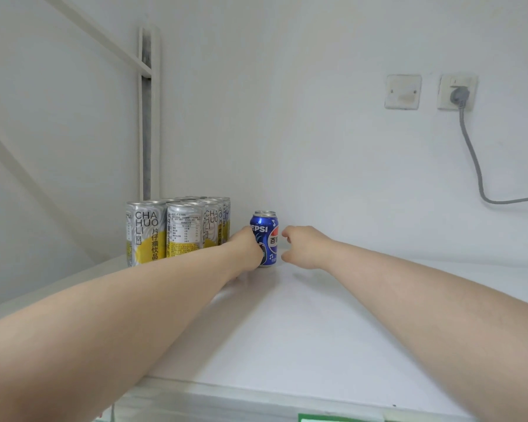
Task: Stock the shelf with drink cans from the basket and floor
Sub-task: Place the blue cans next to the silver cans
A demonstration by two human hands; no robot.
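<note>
Arms outstretched; left hand [247, 249] fingers hidden, right hand [302, 246] loosely cupped

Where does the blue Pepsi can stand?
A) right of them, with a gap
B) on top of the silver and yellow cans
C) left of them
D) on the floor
A: the blue Pepsi can stands upright on the shelf, right of the silver and yellow cans, with a gap between them.

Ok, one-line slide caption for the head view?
Left hand grips blue Pepsi can upright on shelf beside silver cans; right hand hovers close.
</note>
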